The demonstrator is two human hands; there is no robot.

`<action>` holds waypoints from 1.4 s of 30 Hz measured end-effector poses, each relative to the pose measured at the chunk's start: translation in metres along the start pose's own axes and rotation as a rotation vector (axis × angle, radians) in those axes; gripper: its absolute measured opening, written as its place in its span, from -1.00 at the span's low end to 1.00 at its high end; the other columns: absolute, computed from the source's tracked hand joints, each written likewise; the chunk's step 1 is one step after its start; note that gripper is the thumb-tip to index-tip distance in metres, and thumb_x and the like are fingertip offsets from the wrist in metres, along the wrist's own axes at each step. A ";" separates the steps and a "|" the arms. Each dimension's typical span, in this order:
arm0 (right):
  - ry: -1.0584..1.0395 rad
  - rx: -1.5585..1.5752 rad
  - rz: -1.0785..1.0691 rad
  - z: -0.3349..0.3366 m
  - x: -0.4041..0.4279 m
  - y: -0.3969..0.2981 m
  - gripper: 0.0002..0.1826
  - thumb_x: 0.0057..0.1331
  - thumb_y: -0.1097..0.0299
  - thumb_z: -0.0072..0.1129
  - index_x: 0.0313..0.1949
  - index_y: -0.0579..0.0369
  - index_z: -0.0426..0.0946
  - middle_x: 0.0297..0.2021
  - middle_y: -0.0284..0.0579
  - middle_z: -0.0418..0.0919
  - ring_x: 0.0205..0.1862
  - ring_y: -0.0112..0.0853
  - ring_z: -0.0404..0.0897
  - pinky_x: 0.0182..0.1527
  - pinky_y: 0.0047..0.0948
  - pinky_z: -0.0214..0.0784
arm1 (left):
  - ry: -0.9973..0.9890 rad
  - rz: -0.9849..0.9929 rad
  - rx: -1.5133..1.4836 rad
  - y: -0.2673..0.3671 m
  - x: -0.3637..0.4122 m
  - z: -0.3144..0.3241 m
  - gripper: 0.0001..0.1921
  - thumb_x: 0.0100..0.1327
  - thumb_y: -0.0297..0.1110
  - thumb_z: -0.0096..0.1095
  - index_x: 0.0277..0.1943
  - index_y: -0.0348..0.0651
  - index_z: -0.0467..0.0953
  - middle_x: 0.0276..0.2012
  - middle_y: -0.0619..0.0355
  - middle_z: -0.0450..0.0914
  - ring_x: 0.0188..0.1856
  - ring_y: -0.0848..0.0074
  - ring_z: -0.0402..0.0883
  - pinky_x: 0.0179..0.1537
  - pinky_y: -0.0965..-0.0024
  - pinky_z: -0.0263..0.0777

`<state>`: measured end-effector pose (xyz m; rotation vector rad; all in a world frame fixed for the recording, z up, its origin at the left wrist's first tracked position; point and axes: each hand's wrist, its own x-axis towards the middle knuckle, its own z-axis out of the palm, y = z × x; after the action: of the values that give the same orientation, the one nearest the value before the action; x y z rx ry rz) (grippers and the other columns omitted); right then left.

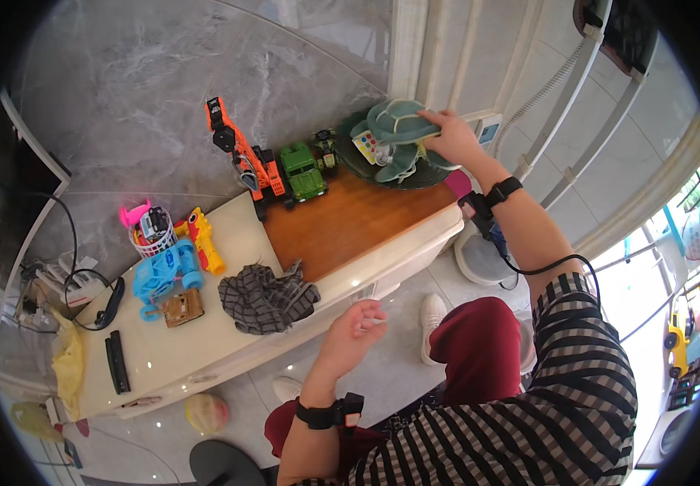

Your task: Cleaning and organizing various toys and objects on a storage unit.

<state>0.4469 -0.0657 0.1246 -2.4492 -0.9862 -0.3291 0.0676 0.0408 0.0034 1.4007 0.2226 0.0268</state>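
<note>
My right hand (453, 138) grips the edge of a green plush turtle (395, 121), which lies over a dark green glass bowl (350, 159) at the far end of the cabinet. A card with coloured dots (364, 146) shows in the bowl under the turtle. My left hand (355, 334) hovers in front of the cabinet edge, fingers loosely curled and apart, with nothing in it. Nearest to it on the cabinet lies a crumpled grey checked cloth (268, 297). Left of the bowl stand a green toy truck (302, 172) and an orange toy crane (243, 152).
On the cabinet's left part are a yellow toy gun (205, 243), a white basket of toys (154, 234), a blue toy car (164, 273), a brown toy tank (184, 308) and a black bar-shaped object (117, 362). A ball (206, 413) and a lidded bin (483, 258) stand on the floor.
</note>
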 end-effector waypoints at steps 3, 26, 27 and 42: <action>0.056 0.083 -0.014 -0.010 0.000 0.001 -0.35 0.00 0.18 0.31 0.17 -0.21 0.49 0.04 0.09 0.47 0.03 0.00 0.53 0.09 -0.19 0.41 | -0.010 -0.004 0.073 0.002 -0.003 0.001 -0.61 0.26 -0.57 0.23 0.15 -0.22 0.40 -0.06 0.13 0.57 -0.09 0.59 0.53 -0.06 0.51 0.45; -0.163 -0.367 -0.248 0.056 -0.043 -0.066 -0.78 0.21 0.41 0.03 -0.20 0.12 0.59 -0.21 -0.04 0.56 -0.18 -0.17 0.65 -0.19 -0.25 0.53 | -0.034 -0.057 0.498 -0.010 0.000 -0.001 -0.50 0.18 -0.29 0.38 0.17 -0.20 0.43 -0.08 0.03 0.63 -0.22 0.44 0.62 -0.13 0.40 0.51; -0.159 -0.368 -0.242 0.053 -0.045 -0.066 -0.78 0.21 0.41 0.03 -0.20 0.12 0.59 -0.21 -0.04 0.56 -0.18 -0.17 0.65 -0.19 -0.25 0.53 | -0.040 -0.054 0.503 -0.009 0.000 0.000 -0.50 0.18 -0.29 0.38 0.17 -0.20 0.43 -0.08 0.03 0.63 -0.22 0.44 0.62 -0.13 0.40 0.51; -0.041 -0.250 -0.093 0.059 -0.046 -0.067 -0.80 0.19 0.40 0.04 -0.19 0.03 0.56 -0.20 -0.07 0.60 -0.12 -0.20 0.62 -0.11 -0.26 0.51 | 0.009 -0.054 0.515 -0.012 -0.002 -0.003 -0.51 0.21 -0.24 0.35 0.16 -0.20 0.43 -0.08 0.01 0.63 -0.20 0.39 0.65 -0.15 0.35 0.51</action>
<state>0.3701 -0.0204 0.0787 -2.6467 -1.1399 -0.4603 0.0637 0.0415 -0.0087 1.9069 0.2873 -0.0737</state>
